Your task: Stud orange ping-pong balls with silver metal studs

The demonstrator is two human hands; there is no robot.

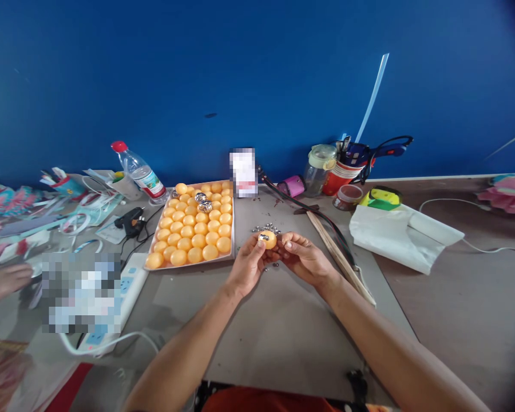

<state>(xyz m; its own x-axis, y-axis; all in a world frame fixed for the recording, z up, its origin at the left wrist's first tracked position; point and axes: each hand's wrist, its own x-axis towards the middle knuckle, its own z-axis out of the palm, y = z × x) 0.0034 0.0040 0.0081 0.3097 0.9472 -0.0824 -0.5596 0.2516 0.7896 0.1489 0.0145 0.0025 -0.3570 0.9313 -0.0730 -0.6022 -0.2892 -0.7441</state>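
My left hand (249, 264) grips an orange table tennis ball (268, 242) between thumb and fingers. A few shiny metal balls show at an opening in its top. Close beside it on the right, my right hand (305, 258) has its thumb and forefinger pinched together; whatever is between them is too small to make out. Behind the held ball lies a small heap of metal balls (269, 228), and a couple more lie loose below my hands. To the left, a shallow box (233, 229) holds rows of orange balls (199, 228) and silver foil-like balls (205, 205).
A red-capped bottle (143, 174), a glue gun (131, 222) and a power strip (129, 286) are on the left. A wooden stick (339, 254), jar (321, 171), tool cup (344, 174) and white sheet (395, 234) lie to the right. Another person's hand (8, 280) is at far left.
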